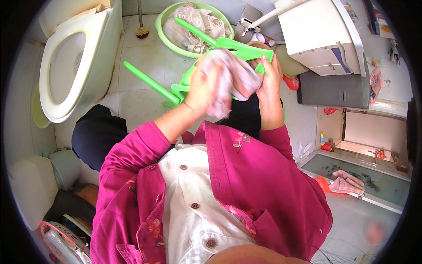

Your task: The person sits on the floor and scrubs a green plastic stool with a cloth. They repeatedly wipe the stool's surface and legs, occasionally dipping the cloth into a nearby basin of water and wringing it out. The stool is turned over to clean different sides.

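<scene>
A bright green plastic stool [151,82] is tipped over in front of my body, with two of its legs pointing to the left. My right hand [270,81] grips the stool at its right end, the fingers wrapped round the edge. Bunched in my left hand [203,86] is a pale pink cloth [245,79], pressed against the stool. The cloth and the fingers of that hand are smeared by motion. Much of the stool's middle is hidden behind the cloth and my hands.
A light green basin [163,37] of pale patterned fabric stands beyond the stool. The toilet [94,61] is at the left, with a brush [141,31] on the floor near it. At the right are a white cabinet [323,42], a grey box [329,90] and another pink cloth [347,182].
</scene>
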### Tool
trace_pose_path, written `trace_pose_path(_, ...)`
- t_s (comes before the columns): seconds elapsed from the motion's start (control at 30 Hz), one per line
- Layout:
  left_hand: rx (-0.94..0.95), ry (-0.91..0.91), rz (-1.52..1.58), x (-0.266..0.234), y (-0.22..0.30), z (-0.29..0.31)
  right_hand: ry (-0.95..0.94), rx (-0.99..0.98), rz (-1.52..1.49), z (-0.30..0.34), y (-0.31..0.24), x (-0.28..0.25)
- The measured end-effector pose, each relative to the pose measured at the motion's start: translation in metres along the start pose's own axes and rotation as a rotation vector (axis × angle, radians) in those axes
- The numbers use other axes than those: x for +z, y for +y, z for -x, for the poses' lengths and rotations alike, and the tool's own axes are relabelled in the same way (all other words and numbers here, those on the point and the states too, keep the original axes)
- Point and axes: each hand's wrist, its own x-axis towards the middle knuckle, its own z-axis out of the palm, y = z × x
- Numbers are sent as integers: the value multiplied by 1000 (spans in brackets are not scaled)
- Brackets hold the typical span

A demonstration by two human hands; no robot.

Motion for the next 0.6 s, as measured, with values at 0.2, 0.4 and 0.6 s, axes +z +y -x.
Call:
trace_pose_path(0.2, -56, 434, -89, -95, -30, -164, 44, 128, -59, 10, -2, -1)
trace_pose_path(0.4, -360, 23, -918, -67, -73, -209, 99, 98, -28, 17, -3, -3)
trace_pose_path(0.6, -498, -406, -1123, -33, -131, -241, 60, 44, -72, 16, 4, -6)
